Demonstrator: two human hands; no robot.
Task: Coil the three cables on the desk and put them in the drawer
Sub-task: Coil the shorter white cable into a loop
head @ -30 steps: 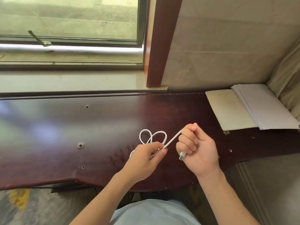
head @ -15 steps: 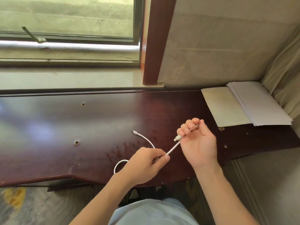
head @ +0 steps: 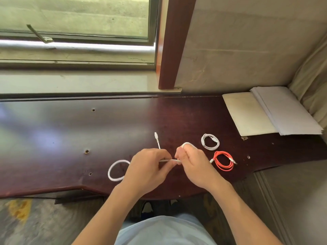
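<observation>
A person's two bare hands meet over the near middle of a dark red-brown tabletop [head: 53, 129]. The left hand [head: 146, 168] pinches a loose white cable [head: 116, 171] between thumb and fingers. The right hand [head: 192, 165], just to its right, is clenched around the same cable, with a small white loop showing over its top knuckles. A short straight stretch of cable runs between the two hands. To the left, the cable forms an open loop lying on the tabletop; its plug end points away, just beyond the left hand. Right of the hands lie two finished coils: a white coiled cable [head: 210, 142] farther away and a red coiled cable [head: 223, 160] nearer, close together. At the far right sits a stack of papers [head: 283, 112] beside a cream sheet [head: 246, 114]. A window [head: 76, 16] is beyond the tabletop.
</observation>
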